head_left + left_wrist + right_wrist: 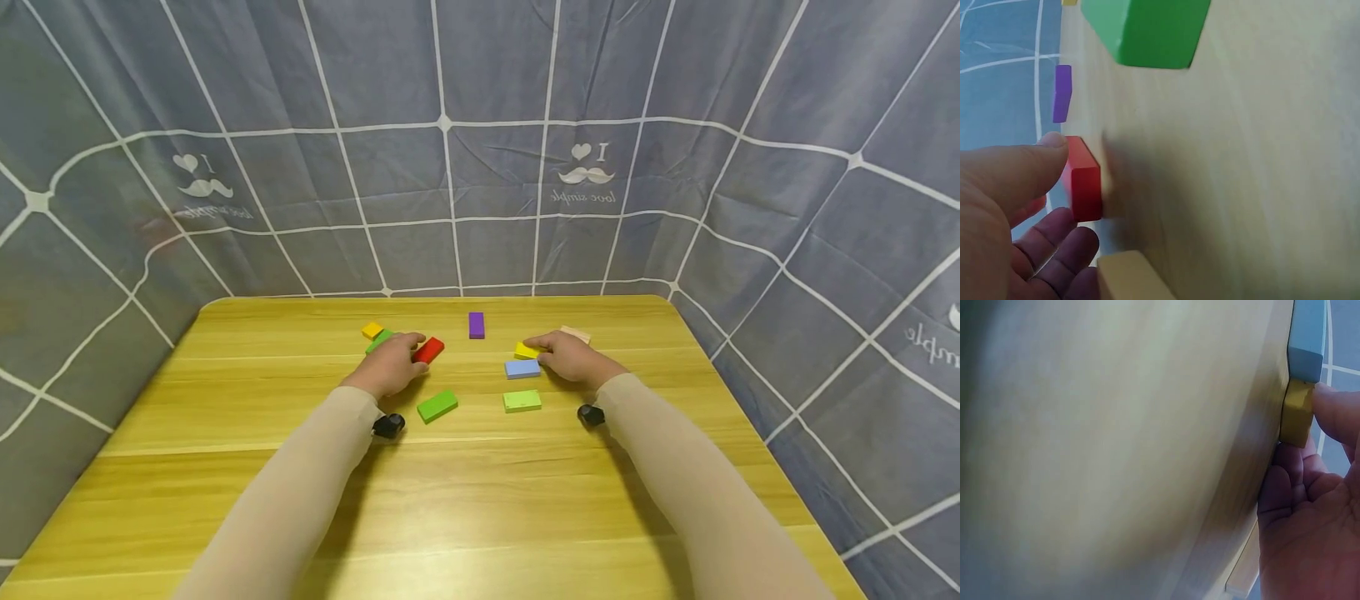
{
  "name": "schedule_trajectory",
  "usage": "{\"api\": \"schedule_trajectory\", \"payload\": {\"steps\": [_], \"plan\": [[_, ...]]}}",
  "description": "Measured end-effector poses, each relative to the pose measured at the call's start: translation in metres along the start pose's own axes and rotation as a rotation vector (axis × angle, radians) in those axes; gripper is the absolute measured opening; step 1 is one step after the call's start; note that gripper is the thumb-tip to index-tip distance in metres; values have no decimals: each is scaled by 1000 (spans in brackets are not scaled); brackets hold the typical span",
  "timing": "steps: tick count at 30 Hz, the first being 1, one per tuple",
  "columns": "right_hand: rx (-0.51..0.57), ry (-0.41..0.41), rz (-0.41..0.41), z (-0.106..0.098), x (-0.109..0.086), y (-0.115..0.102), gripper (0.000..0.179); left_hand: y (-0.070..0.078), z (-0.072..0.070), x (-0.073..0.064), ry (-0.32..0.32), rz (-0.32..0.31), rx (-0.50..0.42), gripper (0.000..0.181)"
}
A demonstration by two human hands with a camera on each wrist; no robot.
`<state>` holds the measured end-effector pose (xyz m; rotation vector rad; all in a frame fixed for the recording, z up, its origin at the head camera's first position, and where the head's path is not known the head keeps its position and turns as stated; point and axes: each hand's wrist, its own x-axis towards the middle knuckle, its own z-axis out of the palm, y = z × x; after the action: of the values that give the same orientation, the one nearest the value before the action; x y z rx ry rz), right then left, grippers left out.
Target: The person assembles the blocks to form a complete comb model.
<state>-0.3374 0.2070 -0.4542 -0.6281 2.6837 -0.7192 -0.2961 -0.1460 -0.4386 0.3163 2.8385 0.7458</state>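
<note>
My left hand point(388, 365) is low over the left part of the wooden table, thumb and fingers on either side of a red block point(1087, 187). The thumb tip meets one end of this block in the left wrist view, and fingertips lie at the other. Over on the right, my right hand point(573, 357) pinches a yellow block point(1297, 412) between thumb and fingers. A light blue block point(522, 369) lies right beside the yellow one. Partly behind the right hand is a beige block point(576, 334). A green block point(378, 341) is partly covered by the left hand.
A purple block point(476, 325) lies at the back middle of the table point(465, 500). Nearer me are a green block point(437, 407) and a lime green block point(522, 401). An orange-yellow block point(372, 331) is at the back left. Grey checked curtains point(495, 175) surround the table.
</note>
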Motion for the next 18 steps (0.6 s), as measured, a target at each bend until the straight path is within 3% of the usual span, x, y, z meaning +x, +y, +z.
{"api": "schedule_trajectory", "payload": {"steps": [18], "plan": [[8, -12, 34, 0, 1, 0, 46, 4, 9, 9, 15, -42, 27, 54]]}}
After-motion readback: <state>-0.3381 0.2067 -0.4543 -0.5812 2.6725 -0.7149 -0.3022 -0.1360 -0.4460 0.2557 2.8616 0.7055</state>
